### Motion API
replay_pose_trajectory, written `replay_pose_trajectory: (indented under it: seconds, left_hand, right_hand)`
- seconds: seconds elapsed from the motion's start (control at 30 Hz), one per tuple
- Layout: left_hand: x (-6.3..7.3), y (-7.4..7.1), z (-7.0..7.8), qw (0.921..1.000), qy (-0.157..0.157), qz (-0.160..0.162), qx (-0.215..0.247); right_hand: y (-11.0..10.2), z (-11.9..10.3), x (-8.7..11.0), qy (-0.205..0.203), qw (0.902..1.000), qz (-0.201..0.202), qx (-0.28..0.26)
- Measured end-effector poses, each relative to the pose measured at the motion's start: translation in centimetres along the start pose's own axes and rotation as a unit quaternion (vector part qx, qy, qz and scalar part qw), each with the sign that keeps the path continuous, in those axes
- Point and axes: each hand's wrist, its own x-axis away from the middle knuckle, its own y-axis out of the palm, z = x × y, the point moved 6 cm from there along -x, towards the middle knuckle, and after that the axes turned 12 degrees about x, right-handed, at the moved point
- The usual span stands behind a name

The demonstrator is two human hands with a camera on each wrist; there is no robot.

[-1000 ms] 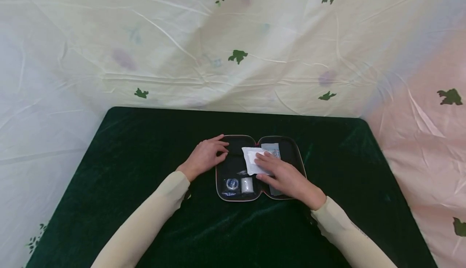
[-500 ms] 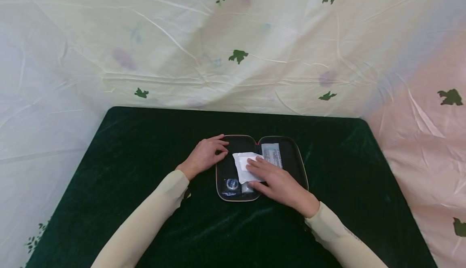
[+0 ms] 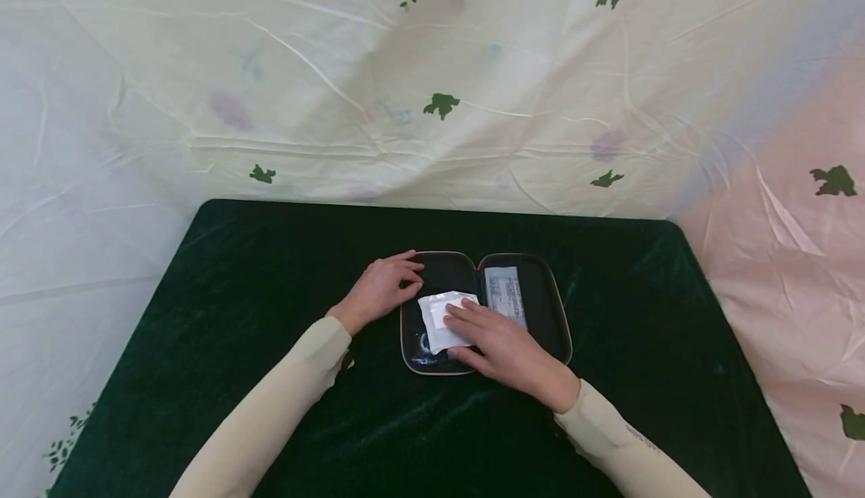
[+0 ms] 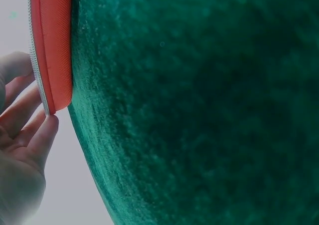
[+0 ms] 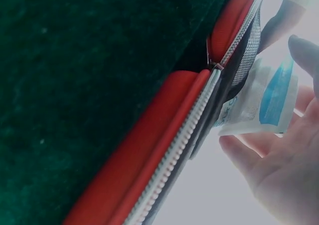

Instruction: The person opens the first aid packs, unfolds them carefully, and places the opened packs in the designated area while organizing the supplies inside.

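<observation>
A zip case (image 3: 546, 295), black inside and red outside, lies open like a book on the table. My right hand (image 3: 508, 351) holds a flat white packet (image 3: 432, 325) over the near part of the case's left half, fingers across its top and thumb by its near edge. A blue panel on the packet (image 5: 276, 93) shows in the right wrist view. Fingertips of my left hand (image 3: 378, 286) rest at the left rim; in the left wrist view they touch the case's zipper edge (image 4: 37, 50). The packet partly covers a small round blue-and-white item (image 3: 423, 343) and hides whatever lies beside it.
A pale printed sachet (image 3: 503, 291) lies in the case's right half, by the fold. Dark green velvet (image 3: 324, 423) covers the table. Pale cloth with green leaf prints (image 3: 324, 55) hangs behind and at both sides.
My right hand has carried the white packet left and nearer, from the case's fold to over its left half, uncovering more of the sachet. My left hand has stayed at the rim.
</observation>
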Motion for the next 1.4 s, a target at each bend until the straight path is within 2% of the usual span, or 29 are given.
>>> replay_pose_trajectory:
  seconds: [0.2, 0.57, 0.97, 1.13, 1.3, 1.4]
  left_hand:
    - [0.1, 0.0, -0.1, 1.0000, -0.006, 0.001, 0.007]
    - [0.3, 0.2, -0.1, 1.0000, -0.007, 0.004, 0.006]
    - [0.3, 0.1, -0.1, 0.9999, -0.015, -0.002, 0.009]
    - [0.2, 0.2, 0.0, 0.9999, -0.011, -0.002, 0.008]
    - [0.3, 0.2, 0.1, 0.9999, -0.010, -0.006, 0.007]
    - [0.3, 0.2, 0.0, 0.9999, -0.011, -0.003, 0.009]
  right_hand:
    - [0.3, -0.3, -0.6, -0.003, 1.0000, -0.004, 0.003]
    - [0.9, -0.1, -2.2, 0.018, 0.9994, -0.026, 0.016]
    - [1.5, 0.1, -3.8, 0.022, 0.9978, -0.035, 0.051]
    - [1.4, 0.2, -3.7, 0.020, 0.9990, -0.017, 0.038]
    - [0.6, 0.2, -2.5, 0.022, 0.9994, 0.020, 0.019]
    - [0.3, 0.0, -1.8, 0.026, 0.9993, 0.026, 0.012]
